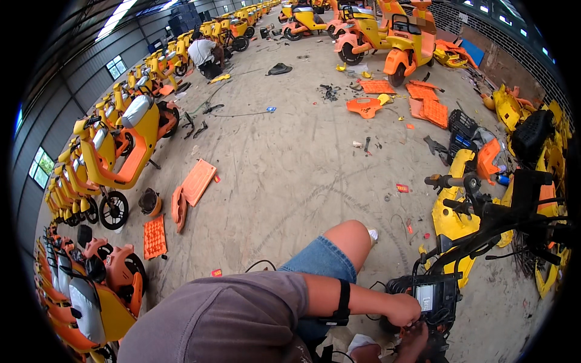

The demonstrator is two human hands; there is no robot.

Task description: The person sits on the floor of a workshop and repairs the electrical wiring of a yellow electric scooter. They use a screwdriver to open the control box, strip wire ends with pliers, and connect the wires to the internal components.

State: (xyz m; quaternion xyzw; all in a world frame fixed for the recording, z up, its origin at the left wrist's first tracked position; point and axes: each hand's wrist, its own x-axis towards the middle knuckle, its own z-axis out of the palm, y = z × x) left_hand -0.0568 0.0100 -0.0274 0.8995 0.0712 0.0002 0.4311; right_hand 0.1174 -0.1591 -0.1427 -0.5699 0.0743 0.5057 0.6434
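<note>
On the concrete floor of a warehouse lined with yellow scooters, seen from my head camera, I crouch beside a stripped scooter front (484,218) with my bare knee raised. My left hand (404,310) is closed over the near edge of a black battery box (433,299), which sits on the floor just below that scooter's handlebar and dangling cables. My right hand (413,340) reaches up from beneath, fingers against the box's underside; whether they are curled tight I cannot tell, since the box hides them.

The box looks rigid and hard-cased, and I judge it heavy for its bulk, so it wants both hands low on its sides rather than a pull on the black cables (451,254) trailing above it. Its plastic skin looks smooth and dusty, likely slippery.

Left of the box, orange floor panels (198,180) lie well apart; a crouching worker (203,53) works far off.
</note>
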